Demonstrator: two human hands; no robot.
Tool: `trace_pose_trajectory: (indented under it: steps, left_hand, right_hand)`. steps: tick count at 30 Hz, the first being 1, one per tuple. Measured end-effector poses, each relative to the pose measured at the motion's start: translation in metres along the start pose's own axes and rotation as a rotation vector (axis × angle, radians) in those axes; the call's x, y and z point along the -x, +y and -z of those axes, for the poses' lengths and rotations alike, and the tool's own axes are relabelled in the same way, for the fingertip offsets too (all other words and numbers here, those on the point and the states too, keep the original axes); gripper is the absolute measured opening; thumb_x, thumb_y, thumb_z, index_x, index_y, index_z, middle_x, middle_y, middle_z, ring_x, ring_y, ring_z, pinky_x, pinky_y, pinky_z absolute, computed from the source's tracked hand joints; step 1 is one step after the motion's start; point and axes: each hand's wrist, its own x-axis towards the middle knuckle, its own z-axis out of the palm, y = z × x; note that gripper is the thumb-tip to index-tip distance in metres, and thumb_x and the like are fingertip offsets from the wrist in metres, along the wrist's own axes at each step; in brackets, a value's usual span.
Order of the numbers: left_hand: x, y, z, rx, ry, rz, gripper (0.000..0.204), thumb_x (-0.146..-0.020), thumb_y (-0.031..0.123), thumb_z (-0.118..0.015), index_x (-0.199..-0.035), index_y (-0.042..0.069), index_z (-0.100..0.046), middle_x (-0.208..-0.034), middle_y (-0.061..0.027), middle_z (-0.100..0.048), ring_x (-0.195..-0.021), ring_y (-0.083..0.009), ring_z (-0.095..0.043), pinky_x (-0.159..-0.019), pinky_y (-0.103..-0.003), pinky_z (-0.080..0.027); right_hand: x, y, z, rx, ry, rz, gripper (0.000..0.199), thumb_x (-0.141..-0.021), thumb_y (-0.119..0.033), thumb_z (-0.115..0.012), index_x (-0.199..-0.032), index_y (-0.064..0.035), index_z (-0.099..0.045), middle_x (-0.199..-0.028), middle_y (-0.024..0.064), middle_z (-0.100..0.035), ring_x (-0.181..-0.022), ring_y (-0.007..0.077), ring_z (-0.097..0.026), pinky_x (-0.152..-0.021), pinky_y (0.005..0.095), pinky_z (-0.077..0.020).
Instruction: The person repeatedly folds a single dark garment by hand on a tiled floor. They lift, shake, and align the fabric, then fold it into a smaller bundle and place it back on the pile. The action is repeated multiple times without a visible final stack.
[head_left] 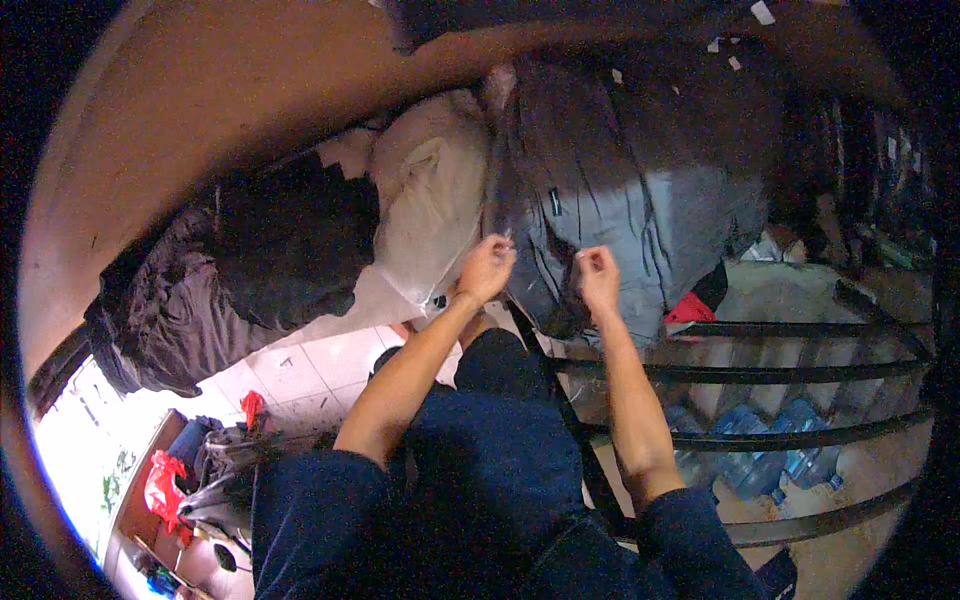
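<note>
A large dark grey garment or cloth [625, 225], with folds and a small dark tag [556, 203], spreads in front of me. My left hand [487, 268] is at its left edge, fingers pinched together, with a small pale bit at the fingertips that I cannot make out. Over the middle of the grey cloth, my right hand [599, 279] is also closed in a pinch. Dark folds run up to its fingertips, but what they hold is too small to tell. Left of my hands lies a stuffed off-white cloth bag or bundle [425, 190].
Dark clothes [285, 250] are heaped at the left. Black metal bars [800, 373] cross the right side, with blue water bottles [750, 455] on the floor below. Something red [690, 310] pokes from under the grey cloth. Bags [225, 470] stand at the lower left.
</note>
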Motion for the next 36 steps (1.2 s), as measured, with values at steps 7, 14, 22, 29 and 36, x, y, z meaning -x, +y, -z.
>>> trace_pose_trajectory:
  steps: [7, 14, 22, 29, 36]
  left_hand:
    - [-0.013, 0.054, -0.098, -0.281, 0.227, 0.324, 0.035, -0.09, 0.035, -0.078, -0.109, 0.007, -0.067, -0.095, -0.0137, -0.077, -0.098, -0.0377, -0.074, -0.085, -0.049, -0.058]
    - [-0.004, 0.029, -0.107, -0.078, 0.3, 0.22, 0.026, -0.096, 0.027, -0.073, -0.1, 0.003, -0.063, -0.094, -0.0204, -0.071, -0.084, -0.0404, -0.072, -0.078, -0.047, -0.056]
    - [-0.001, 0.028, -0.108, 0.111, 0.397, 0.132, 0.018, -0.108, 0.016, -0.059, -0.113, 0.004, -0.045, -0.083, -0.0126, -0.061, -0.059, -0.0253, -0.064, -0.06, -0.043, -0.054]
    - [-0.002, 0.033, -0.093, 0.048, 0.323, 0.125, 0.022, -0.104, 0.013, -0.063, -0.114, 0.004, -0.046, -0.079, -0.0144, -0.058, -0.073, -0.0311, -0.065, -0.074, -0.047, -0.054]
    - [-0.001, 0.04, -0.086, -0.375, 0.677, -0.173, 0.034, -0.099, 0.019, -0.069, -0.122, 0.002, -0.051, -0.108, -0.0174, -0.063, -0.09, -0.0385, -0.066, -0.085, -0.052, -0.054]
  right_hand:
    - [0.011, -0.035, 0.038, 0.171, 0.301, 0.426, 0.017, -0.098, 0.002, -0.06, -0.115, -0.0032, -0.061, -0.102, 0.0116, -0.066, -0.092, 0.0247, -0.066, -0.086, 0.0358, -0.0532]
    - [0.022, -0.047, 0.026, 0.236, 0.249, 0.36, 0.027, -0.083, 0.01, -0.056, -0.102, -0.0033, -0.07, -0.1, 0.016, -0.064, -0.101, 0.0367, -0.065, -0.09, 0.0435, -0.052]
    - [0.021, -0.051, 0.027, 0.237, 0.174, 0.528, 0.014, -0.088, -0.006, -0.074, -0.098, -0.0019, -0.065, -0.107, 0.0161, -0.066, -0.106, 0.0369, -0.064, -0.093, 0.0409, -0.0509]
    - [-0.026, -0.023, 0.038, 0.062, 0.152, 0.178, 0.023, -0.086, -0.006, -0.079, -0.103, -0.0046, -0.064, -0.096, 0.0082, -0.067, -0.095, 0.0244, -0.065, -0.087, 0.0361, -0.0498]
    - [-0.03, 0.001, 0.07, -0.256, 0.131, -0.101, 0.022, -0.088, -0.011, -0.082, -0.105, -0.0095, -0.067, -0.103, -0.0005, -0.065, -0.101, 0.017, -0.061, -0.093, 0.0307, -0.0465]
